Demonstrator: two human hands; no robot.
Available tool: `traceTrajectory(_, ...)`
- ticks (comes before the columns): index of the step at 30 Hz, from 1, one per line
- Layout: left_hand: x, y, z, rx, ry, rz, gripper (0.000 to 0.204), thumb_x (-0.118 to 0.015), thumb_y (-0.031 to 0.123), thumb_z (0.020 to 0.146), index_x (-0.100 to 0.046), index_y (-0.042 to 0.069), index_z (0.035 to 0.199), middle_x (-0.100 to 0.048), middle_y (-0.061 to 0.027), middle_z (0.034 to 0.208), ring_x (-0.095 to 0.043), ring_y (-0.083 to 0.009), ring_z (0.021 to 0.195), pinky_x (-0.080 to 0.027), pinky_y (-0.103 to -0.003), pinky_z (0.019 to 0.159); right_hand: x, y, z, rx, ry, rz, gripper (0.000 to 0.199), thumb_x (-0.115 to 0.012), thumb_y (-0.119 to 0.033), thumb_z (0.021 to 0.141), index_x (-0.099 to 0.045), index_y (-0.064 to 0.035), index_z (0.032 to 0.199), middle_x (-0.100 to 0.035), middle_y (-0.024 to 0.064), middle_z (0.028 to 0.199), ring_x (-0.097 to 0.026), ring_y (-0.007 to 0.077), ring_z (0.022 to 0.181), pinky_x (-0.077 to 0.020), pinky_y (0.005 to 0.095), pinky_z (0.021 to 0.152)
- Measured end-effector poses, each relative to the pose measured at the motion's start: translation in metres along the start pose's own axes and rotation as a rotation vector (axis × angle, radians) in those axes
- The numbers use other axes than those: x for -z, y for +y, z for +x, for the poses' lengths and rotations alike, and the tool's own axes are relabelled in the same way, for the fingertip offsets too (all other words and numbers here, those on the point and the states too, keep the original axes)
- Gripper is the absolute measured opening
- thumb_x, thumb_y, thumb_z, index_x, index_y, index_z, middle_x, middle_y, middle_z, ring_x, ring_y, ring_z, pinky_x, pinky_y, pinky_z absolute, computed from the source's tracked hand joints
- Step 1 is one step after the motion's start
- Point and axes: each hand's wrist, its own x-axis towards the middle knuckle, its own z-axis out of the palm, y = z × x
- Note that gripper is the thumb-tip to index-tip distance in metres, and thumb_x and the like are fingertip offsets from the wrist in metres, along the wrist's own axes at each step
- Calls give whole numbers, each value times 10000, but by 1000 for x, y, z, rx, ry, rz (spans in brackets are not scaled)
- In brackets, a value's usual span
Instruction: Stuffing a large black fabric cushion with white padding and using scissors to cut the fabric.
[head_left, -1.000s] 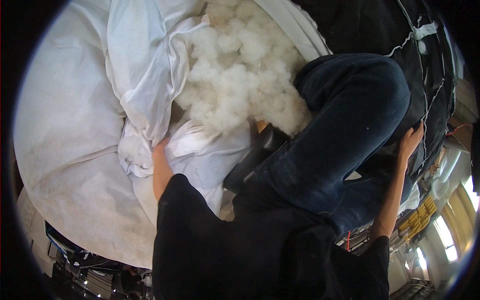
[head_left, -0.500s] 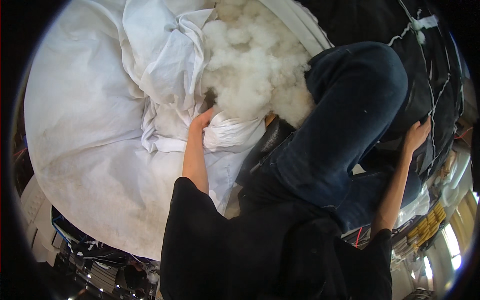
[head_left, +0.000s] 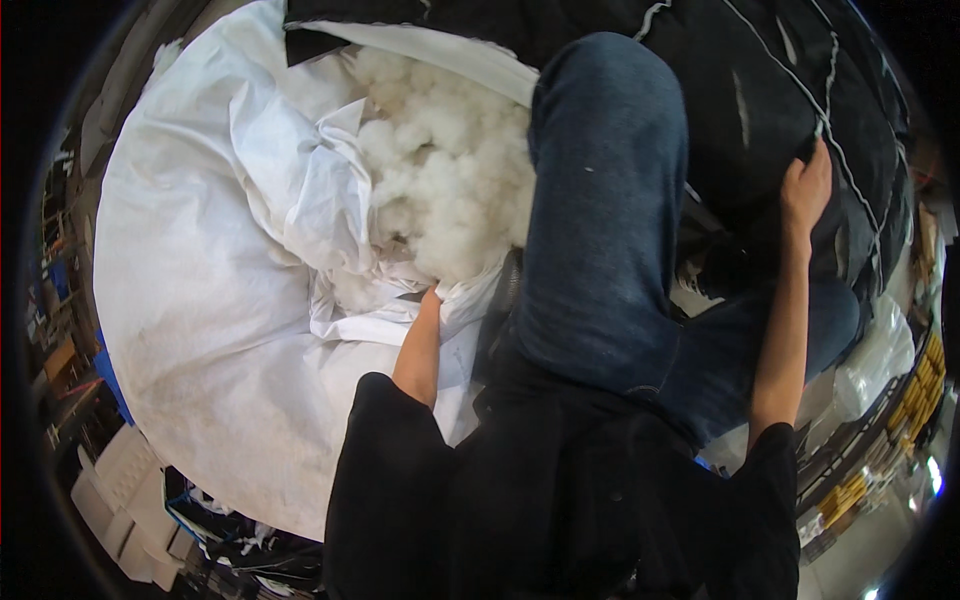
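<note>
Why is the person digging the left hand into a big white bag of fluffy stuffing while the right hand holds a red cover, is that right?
Almost. The head view shows the cover is black with thin white seams, not red. The right hand does rest on it, and the left hand does go into the fluffy white stuffing at the open edge of the big white bag.

top: black short-sleeved shirt, loose, sleeves ending above the elbows | legs: dark blue denim jeans, faded at the knee, small pale specks on the thigh | forearms: bare | left hand (head_left: pixel 432 296) and right hand (head_left: pixel 806 186): bare, no gloves
</note>
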Motion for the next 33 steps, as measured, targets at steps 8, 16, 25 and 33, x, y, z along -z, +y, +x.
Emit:
traceTrajectory(8, 10, -67, -211, -71, 42, 39, 564, -459, 465, 948, -494, 63, 1342, -542, -114, 1344, -519, -288, 1227, -444, -438, 1014, 3, 3, -5, -72, 52, -23, 470, -464, -105, 840, -519, 30, 1286, -563, 231, 1273, -528, 367, 1198, -400, 433, 1031)
traceTrajectory(16, 41, 56, -194, -148, 170, 31, 564, -463, 464, 948, -493, 63, 1343, -548, -118, 1332, -522, -293, 1221, -451, -446, 1006, -8, 10, -8, -154, 36, 46, 504, -474, -138, 842, -499, -7, 1329, -537, 218, 1316, -495, 349, 1241, -367, 434, 1060)
traceTrajectory(25, 98, 179, -264, -313, 283, 7, 564, -468, 463, 947, -491, 64, 1344, -555, -122, 1319, -526, -298, 1215, -458, -455, 996, -8, 18, -13, -159, -9, 124, 523, -505, -172, 847, -487, -39, 1353, -488, 228, 1370, -455, 359, 1283, -339, 434, 1083)
traceTrajectory(33, 98, 276, -288, -451, 330, -19, 564, -472, 462, 947, -490, 64, 1345, -561, -125, 1307, -529, -303, 1210, -465, -463, 987, 43, -14, -3, -244, -99, 763, 314, -545, -144, 888, -624, -43, 1174, -627, 147, 1190, -559, 297, 1165, -416, 367, 1003)
